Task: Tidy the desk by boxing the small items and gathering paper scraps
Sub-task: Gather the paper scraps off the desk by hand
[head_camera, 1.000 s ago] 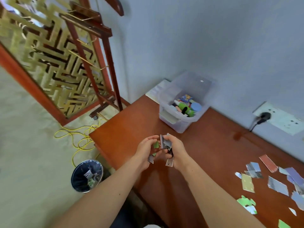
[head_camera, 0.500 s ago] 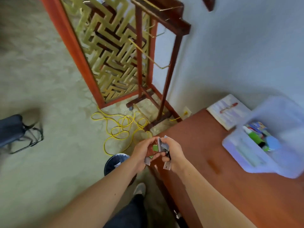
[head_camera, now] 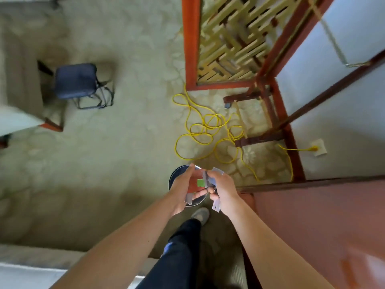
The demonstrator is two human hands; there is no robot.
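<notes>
Small grey, white and green paper scraps [head_camera: 206, 180] sit pinched between a person's hands, held close together above a round dark waste bin [head_camera: 173, 176]. The left hand [head_camera: 183, 189] grips from beneath with its thumb; the right hand [head_camera: 224, 190] curls around the stack, forearms outstretched.

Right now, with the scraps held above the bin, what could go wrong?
The paper scraps sit loosely between the left hand and right hand; the lowest one hangs by the edge of the bin, so it may land on the floor. The yellow cable loops just beyond the bin; a step forward could catch it.
</notes>
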